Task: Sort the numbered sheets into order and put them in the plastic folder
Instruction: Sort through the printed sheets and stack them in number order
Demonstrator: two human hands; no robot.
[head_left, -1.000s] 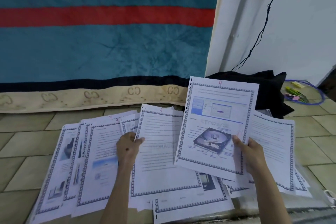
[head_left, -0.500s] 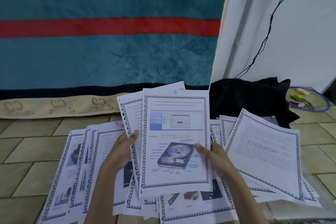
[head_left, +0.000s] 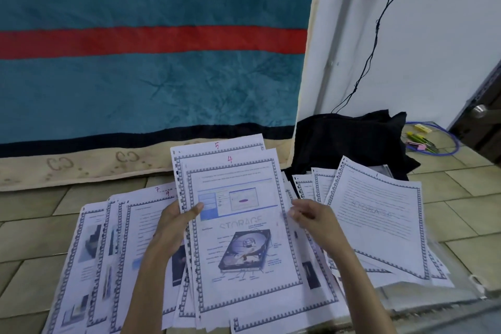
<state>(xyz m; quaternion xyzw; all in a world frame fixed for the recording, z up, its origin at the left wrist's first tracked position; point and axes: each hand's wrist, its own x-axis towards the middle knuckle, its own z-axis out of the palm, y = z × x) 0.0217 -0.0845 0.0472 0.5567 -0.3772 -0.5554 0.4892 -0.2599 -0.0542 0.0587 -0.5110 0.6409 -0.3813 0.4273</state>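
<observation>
My left hand grips the left edge of a small stack of sheets. Sheet 4, with a hard-drive picture and the word STORAGE, lies on top, and sheet 5 peeks out behind it. My right hand hovers by the right edge of sheet 4 with loosely curled fingers, holding nothing. Sheets marked 7 and 9 lie fanned on the floor at the left. More sheets lie fanned at the right. A clear plastic folder lies under the right-hand sheets.
A teal blanket with a red stripe hangs behind. A black cloth lies by the white wall. Pens and a blue cable lie far right, beside a dark door. The floor is tiled.
Sheet 4 went from my right hand onto sheet 5 in my left hand. My right hand let go of it and now hovers at its right edge.
</observation>
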